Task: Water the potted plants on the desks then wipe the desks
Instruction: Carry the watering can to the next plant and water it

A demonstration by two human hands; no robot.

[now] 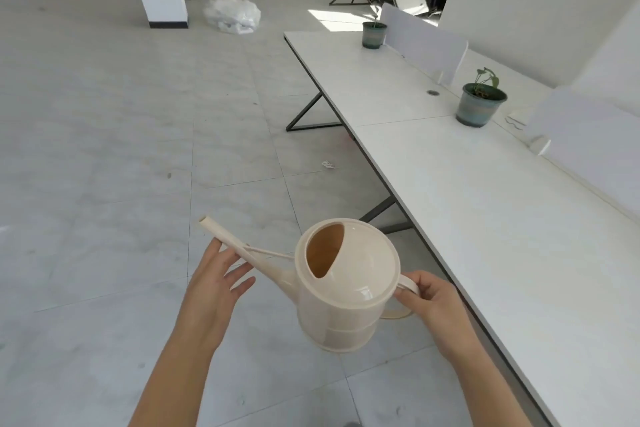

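We hold the cream watering can (pixel 346 291) in the air, near, above the tiled floor (pixel 104 149) and left of the long white desk (pixel 485 201). Its long axis runs handle to spout, right to left; the spout points left, far and slightly up. Our right hand (pixel 436 302) curls around the handle. Our left hand (pixel 211 291), fingers straight and spread, touches the spout from below. On the desk, a near potted plant (pixel 479 104) and a far potted plant (pixel 374 35) stand well apart.
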